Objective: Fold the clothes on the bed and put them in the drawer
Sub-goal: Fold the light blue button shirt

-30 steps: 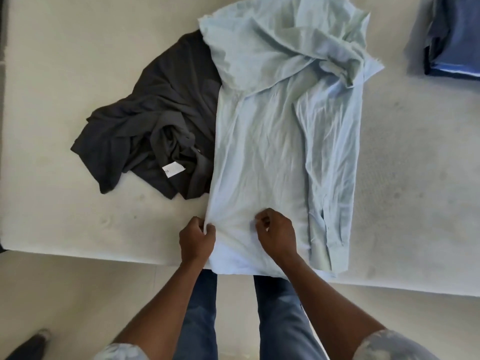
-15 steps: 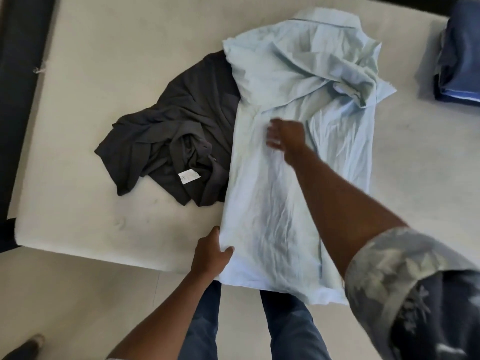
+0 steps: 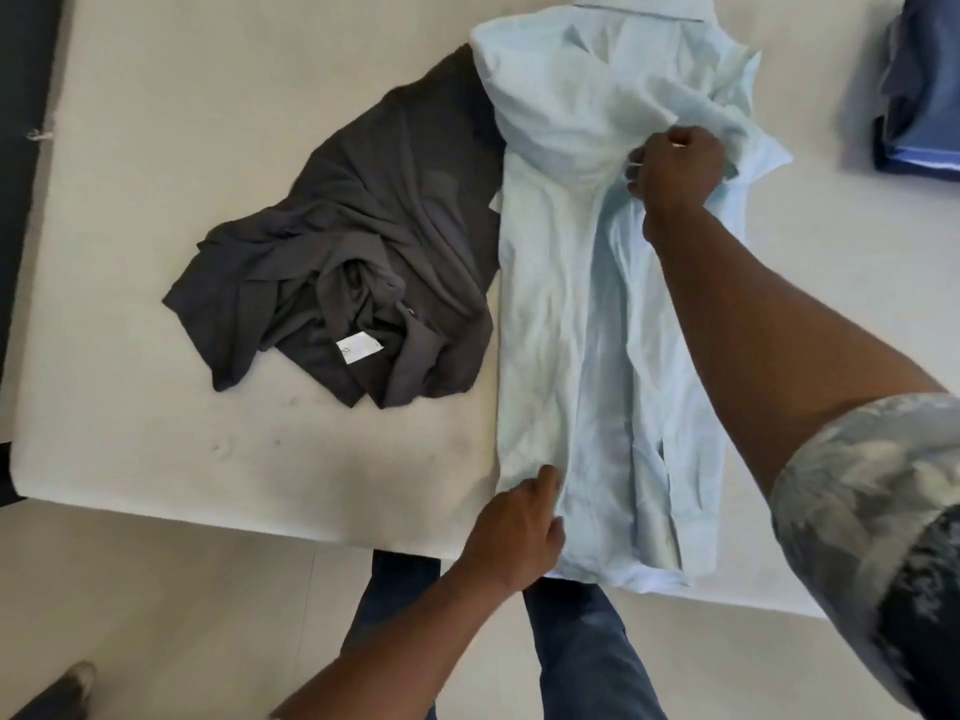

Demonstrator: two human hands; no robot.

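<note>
A pale blue shirt (image 3: pixel 576 314) lies lengthwise on the white bed (image 3: pixel 218 148), folded into a narrow strip with its hem hanging over the near edge. My left hand (image 3: pixel 519 522) pinches the shirt's near left corner at the bed's edge. My right hand (image 3: pixel 675 168) is stretched far out and grips a bunched fold of the shirt near its collar end. A crumpled dark grey shirt (image 3: pixel 353 272) with a white label lies to the left, partly under the blue one.
A stack of folded blue clothes (image 3: pixel 919 106) sits at the bed's far right. Beyond the bed's left edge is a dark strip (image 3: pixel 21 148). My legs in jeans (image 3: pixel 576 646) stand against the near edge on a pale floor.
My right hand left the hem, slid up the shirt and now grips the fabric near the collar. My left hand stayed at the near left corner.
</note>
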